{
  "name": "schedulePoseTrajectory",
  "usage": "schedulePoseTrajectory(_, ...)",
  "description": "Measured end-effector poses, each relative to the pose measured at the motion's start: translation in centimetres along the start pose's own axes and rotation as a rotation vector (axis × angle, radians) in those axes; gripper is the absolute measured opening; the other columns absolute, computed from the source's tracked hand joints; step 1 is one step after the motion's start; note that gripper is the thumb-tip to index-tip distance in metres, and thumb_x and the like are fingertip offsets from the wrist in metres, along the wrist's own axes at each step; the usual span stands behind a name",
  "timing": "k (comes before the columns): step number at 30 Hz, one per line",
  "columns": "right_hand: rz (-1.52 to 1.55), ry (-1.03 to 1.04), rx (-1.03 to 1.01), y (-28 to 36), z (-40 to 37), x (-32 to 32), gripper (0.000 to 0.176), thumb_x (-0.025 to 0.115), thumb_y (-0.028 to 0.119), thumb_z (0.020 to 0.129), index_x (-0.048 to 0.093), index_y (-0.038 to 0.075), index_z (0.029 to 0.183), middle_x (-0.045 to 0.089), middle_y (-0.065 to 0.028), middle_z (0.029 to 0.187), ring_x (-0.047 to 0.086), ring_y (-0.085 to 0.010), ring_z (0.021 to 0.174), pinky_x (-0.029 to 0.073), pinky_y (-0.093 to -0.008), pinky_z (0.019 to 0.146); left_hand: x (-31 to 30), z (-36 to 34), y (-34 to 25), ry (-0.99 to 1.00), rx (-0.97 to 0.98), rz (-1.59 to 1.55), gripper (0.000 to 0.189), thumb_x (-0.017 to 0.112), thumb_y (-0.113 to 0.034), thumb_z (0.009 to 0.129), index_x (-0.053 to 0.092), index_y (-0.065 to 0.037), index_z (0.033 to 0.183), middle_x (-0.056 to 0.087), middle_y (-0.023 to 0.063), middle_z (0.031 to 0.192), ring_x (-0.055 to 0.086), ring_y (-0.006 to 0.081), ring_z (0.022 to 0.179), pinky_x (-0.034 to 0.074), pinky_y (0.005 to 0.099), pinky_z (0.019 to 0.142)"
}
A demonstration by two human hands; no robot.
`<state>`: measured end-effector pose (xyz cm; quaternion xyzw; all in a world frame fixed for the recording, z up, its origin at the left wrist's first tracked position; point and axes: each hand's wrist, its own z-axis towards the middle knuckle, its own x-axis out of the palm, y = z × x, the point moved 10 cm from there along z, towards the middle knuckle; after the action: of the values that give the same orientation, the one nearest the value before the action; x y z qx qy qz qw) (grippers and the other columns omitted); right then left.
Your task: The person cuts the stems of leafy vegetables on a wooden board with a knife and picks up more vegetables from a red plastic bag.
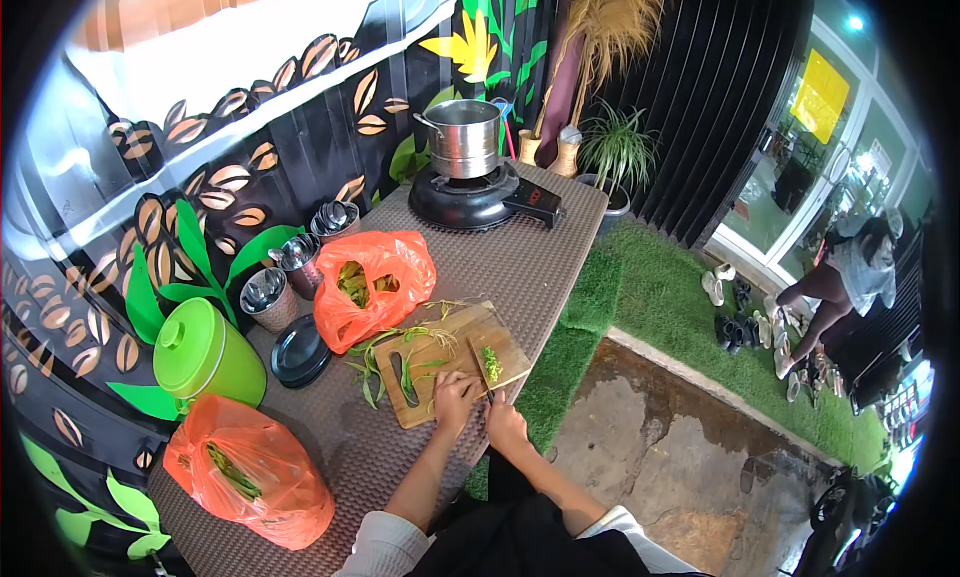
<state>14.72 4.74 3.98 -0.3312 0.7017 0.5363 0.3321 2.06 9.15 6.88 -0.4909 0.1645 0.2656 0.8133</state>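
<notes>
A wooden cutting board (pixel 408 409) lies on the table, with leafy green stems (pixel 372 362) spread over its left side and past its edge. My left hand (pixel 455 399) rests on the board's near part, fingers bent and pressed together; whatever is under them is hidden. Just to its right, my right hand (pixel 507 424) is closed around the dark handle of a knife (pixel 490 396) at the board's near right edge. The blade is hard to make out against the wood. A small heap of chopped greens (pixel 491 364) sits on the board's right side.
Orange plastic bags (pixel 400 267) (pixel 290 502) hold greens. Behind are dark plates (pixel 300 352), cutlery holders (pixel 268 297) and a green lidded container (pixel 210 357). A metal pot (pixel 465 142) stands on a black stove (pixel 460 207). Another person (pixel 850 277) bends near shoes at right.
</notes>
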Motion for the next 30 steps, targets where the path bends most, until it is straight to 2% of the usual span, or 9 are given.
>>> schedulePoseTrajectory(3, 0.06, 0.01, -0.023, 0.4, 1.9, 0.1, 0.04, 0.045, 0.03, 0.093, 0.039, -0.003, 0.113, 0.061, -0.0318, 0.08, 0.061, -0.0485, 0.079, 0.049, -0.0561, 0.073, 0.1, -0.2, 0.4, 0.012, -0.009, -0.005, 0.012, 0.068, -0.013, 0.076, 0.072, -0.006, 0.085, 0.063, 0.0071, 0.083, 0.053, 0.0259, 0.086, 0.044, 0.0362, 0.079)
schedulePoseTrajectory(7, 0.081, 0.004, -0.016, 0.9, 0.4, -1.0, 0.038, 0.046, 0.029, 0.092, 0.039, -0.003, 0.113, 0.061, -0.033, 0.083, 0.061, -0.0486, 0.079, 0.05, -0.0551, 0.071, -0.2, 0.1, -0.4, 0.004, 0.007, 0.006, 0.012, 0.068, -0.011, 0.076, 0.072, -0.005, 0.086, 0.064, 0.0082, 0.084, 0.054, 0.0263, 0.087, 0.045, 0.0357, 0.079)
schedulePoseTrajectory(12, 0.021, 0.003, -0.006, 0.4, 1.0, 0.7, 0.038, 0.045, 0.029, 0.093, 0.039, -0.003, 0.111, 0.061, -0.0316, 0.081, 0.061, -0.0482, 0.078, 0.05, -0.0547, 0.071, -0.2, 0.2, -0.1, -0.005, 0.019, -0.057, 0.012, 0.068, -0.009, 0.075, 0.071, -0.005, 0.085, 0.064, 0.009, 0.086, 0.054, 0.0265, 0.089, 0.045, 0.0357, 0.08)
schedulePoseTrajectory(15, 0.047, -0.012, -0.056, 0.3, 2.2, 0.6, 0.039, 0.044, 0.029, 0.093, 0.037, -0.004, 0.113, 0.061, -0.0311, 0.079, 0.062, -0.0478, 0.075, 0.051, -0.0547, 0.068, 0.0, 0.0, 0.5, 0.007, -0.02, -0.054, 0.011, 0.069, -0.009, 0.074, 0.071, -0.005, 0.084, 0.065, 0.0095, 0.087, 0.055, 0.0267, 0.089, 0.045, 0.0363, 0.081)
schedulePoseTrajectory(18, 0.091, -0.028, -0.038, 1.0, 0.0, -0.9, 0.039, 0.044, 0.029, 0.093, 0.037, -0.004, 0.113, 0.061, -0.0311, 0.079, 0.062, -0.048, 0.076, 0.051, -0.0546, 0.069, 0.0, 0.1, 1.1, 0.014, -0.062, -0.065, 0.011, 0.07, -0.009, 0.074, 0.071, -0.005, 0.083, 0.064, 0.0096, 0.087, 0.055, 0.0272, 0.089, 0.045, 0.0364, 0.081)
schedulePoseTrajectory(22, 0.014, -0.009, 0.024, 0.1, 0.0, 1.0, 0.04, 0.044, 0.029, 0.093, 0.037, -0.004, 0.115, 0.062, -0.0308, 0.081, 0.062, -0.0478, 0.077, 0.05, -0.0548, 0.07, 0.0, 0.0, 0.5, -0.002, 0.007, -0.072, 0.01, 0.069, -0.008, 0.073, 0.071, -0.005, 0.083, 0.064, 0.0096, 0.086, 0.055, 0.0276, 0.09, 0.045, 0.037, 0.081)
schedulePoseTrajectory(26, 0.047, -0.049, -0.043, 0.1, 2.7, 0.9, 0.038, 0.044, 0.029, 0.093, 0.04, -0.004, 0.112, 0.062, -0.0299, 0.082, 0.062, -0.0475, 0.077, 0.05, -0.0546, 0.07, -0.3, 0.1, -0.1, 0.01, 0.028, -0.044, 0.012, 0.07, -0.005, 0.071, 0.071, -0.005, 0.084, 0.066, 0.0087, 0.088, 0.056, 0.0263, 0.09, 0.046, 0.0355, 0.08)
schedulePoseTrajectory(30, 0.091, 0.006, -0.039, 0.6, 0.3, 0.1, 0.039, 0.044, 0.029, 0.093, 0.04, -0.003, 0.114, 0.062, -0.0302, 0.082, 0.062, -0.0474, 0.076, 0.05, -0.0547, 0.069, -0.5, 0.2, -0.1, 0.021, 0.023, -0.1, 0.013, 0.068, -0.006, 0.072, 0.07, -0.003, 0.085, 0.065, 0.0097, 0.088, 0.056, 0.0283, 0.091, 0.046, 0.0375, 0.082)
